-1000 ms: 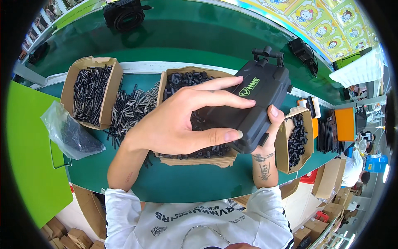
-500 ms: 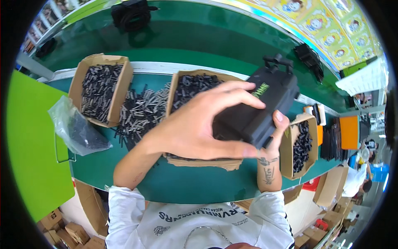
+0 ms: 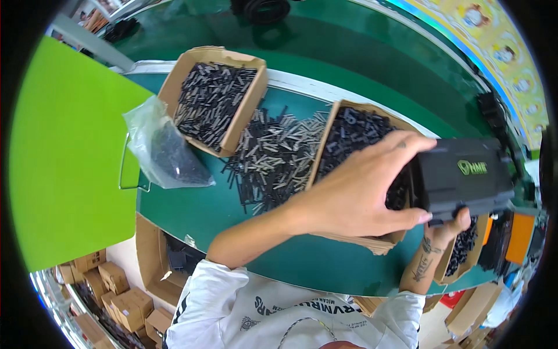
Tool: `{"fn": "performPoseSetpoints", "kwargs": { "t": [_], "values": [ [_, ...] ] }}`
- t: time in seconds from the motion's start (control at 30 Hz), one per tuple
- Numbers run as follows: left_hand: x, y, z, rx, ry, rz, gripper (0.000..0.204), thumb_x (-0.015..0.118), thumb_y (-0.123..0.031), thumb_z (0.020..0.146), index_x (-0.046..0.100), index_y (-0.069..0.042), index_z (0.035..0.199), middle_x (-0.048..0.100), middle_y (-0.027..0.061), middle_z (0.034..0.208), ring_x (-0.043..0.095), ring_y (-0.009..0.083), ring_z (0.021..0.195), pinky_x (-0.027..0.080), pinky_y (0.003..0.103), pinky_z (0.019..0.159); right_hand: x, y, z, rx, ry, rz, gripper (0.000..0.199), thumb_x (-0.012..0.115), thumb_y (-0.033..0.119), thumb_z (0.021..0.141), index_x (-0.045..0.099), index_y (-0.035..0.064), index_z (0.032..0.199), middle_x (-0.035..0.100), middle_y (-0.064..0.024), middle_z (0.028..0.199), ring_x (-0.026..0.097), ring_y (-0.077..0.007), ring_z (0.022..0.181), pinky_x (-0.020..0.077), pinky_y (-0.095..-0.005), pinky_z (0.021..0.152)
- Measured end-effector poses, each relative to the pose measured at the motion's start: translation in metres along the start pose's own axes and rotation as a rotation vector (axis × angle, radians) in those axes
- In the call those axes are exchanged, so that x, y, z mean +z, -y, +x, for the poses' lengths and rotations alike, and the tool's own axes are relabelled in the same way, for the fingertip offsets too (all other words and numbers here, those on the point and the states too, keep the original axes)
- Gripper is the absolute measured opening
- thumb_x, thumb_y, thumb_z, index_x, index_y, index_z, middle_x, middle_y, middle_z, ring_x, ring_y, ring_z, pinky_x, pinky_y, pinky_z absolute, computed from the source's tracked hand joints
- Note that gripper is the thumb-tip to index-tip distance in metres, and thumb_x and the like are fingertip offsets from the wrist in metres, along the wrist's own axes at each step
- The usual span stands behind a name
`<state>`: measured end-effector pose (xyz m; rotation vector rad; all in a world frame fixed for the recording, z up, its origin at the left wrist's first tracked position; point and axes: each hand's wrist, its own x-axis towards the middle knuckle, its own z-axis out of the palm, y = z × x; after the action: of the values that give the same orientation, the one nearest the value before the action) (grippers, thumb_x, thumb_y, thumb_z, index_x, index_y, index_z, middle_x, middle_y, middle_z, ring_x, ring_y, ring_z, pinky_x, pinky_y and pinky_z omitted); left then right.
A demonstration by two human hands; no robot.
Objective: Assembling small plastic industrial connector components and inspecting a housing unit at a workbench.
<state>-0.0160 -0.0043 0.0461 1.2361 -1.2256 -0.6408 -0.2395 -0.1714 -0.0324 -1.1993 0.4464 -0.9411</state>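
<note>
A: Obs. Black case [image 3: 462, 177] is held above the middle carton [image 3: 343, 125], toward its right end, over the green table [image 3: 197, 203]. Left hand [image 3: 354, 195] lies across the case's near end, fingers spread over the top, thumb pressed under the lower edge. Right hand [image 3: 450, 224] sits beneath, fingertips curled up against the underside; most of it is hidden.

B: Both hands gripping, then?

A: Left clearly clasps it. Right supports from below; how tight its hold is cannot be told.

B: Handling judgement?

A: Rigid moulded shell, smooth plastic, likely moderate in weight, since two hands are on it. Probably somewhat slippery on the flat faces. Best hold: opposite long edges, or the clip-like projection at the far end, which is only partly visible.

B: Surroundings relative to the middle carton?

A: Loose pile of pins [image 3: 273, 163] just left of it. Further left, a second carton [image 3: 212, 99] of dark parts, and a clear bag [image 3: 163, 154] beside that. A third carton [image 3: 459, 253] at right, under the case.
</note>
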Motion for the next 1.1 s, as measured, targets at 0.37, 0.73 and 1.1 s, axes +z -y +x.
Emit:
{"fn": "performPoseSetpoints", "kwargs": {
  "t": [0.37, 0.73, 1.1],
  "values": [
    [-0.056, 0.029, -0.055, -0.182, -0.101, -0.406, 0.073, 0.088, 0.004, 0.061, 0.058, 0.001, 0.128, 0.035, 0.0162, 0.147, 0.058, 0.0296, 0.118, 0.061, 0.040, 0.087, 0.046, 0.041, 0.019, 0.222, 0.130, 0.410, 0.142, 0.091, 0.055, 0.056, 0.008, -0.0069, 0.153, 0.028, -0.0240, 0.155, 0.032, -0.0355, 0.143, 0.0310, -0.0514, 0.116],
    [-0.082, 0.050, -0.071, 0.057, -0.244, -0.497, 0.069, 0.078, 0.013, 0.071, 0.050, 0.005, 0.134, 0.022, 0.0260, 0.155, 0.047, 0.0408, 0.131, 0.052, 0.048, 0.102, 0.092, 0.043, 0.066, 0.727, 0.256, 0.128, 0.099, 0.078, 0.035, 0.077, 0.024, -0.0007, 0.151, 0.057, -0.0138, 0.126, 0.062, -0.0213, 0.111, 0.0528, -0.0359, 0.095],
    [-0.074, 0.089, -0.093, 0.321, -0.675, 0.407, 0.027, 0.069, -0.009, 0.084, 0.058, -0.001, 0.107, 0.057, 0.0173, 0.112, 0.068, 0.0275, 0.084, 0.053, 0.035, 0.071, 0.165, -0.018, 0.178, 0.543, -0.035, 0.281, 0.033, 0.066, 0.022, 0.088, 0.053, 0.0042, 0.113, 0.061, -0.0106, 0.111, 0.061, -0.0273, 0.109, 0.0482, -0.0480, 0.101]
  ]
}}
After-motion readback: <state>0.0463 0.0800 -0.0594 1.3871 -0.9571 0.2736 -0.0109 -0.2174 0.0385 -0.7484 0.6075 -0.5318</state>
